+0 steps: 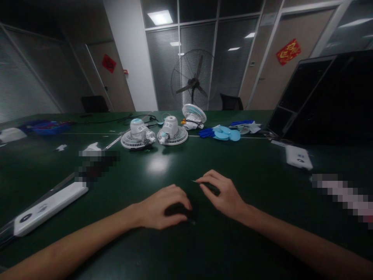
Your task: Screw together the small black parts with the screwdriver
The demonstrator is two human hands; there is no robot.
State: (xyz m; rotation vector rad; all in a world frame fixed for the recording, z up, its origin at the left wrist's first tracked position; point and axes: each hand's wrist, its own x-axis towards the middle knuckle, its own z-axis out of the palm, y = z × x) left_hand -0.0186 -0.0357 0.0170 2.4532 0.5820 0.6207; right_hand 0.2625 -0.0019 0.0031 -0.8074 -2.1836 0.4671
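Near the middle of the dark green table, my right hand (223, 193) grips a small black-handled screwdriver (212, 188) between thumb and fingers. Its thin metal tip points left, a little above the tabletop. My left hand (166, 207) rests on the table just to the left, with fingers and thumb curled around a dark shape (177, 209). Against the dark table I cannot make out what that shape is. Beyond my hands, two white fan heads (172, 131) lie grille-down side by side. Behind them a third fan head (194, 116) leans with its grille tilted up.
Light-blue fan blades (226, 133) and blue gloves (206, 132) lie right of the fan heads. A long white device (51, 208) sits at left, another white device (298, 156) at right. A blue tray (49, 127) stands far left, a large black case (323, 101) far right.
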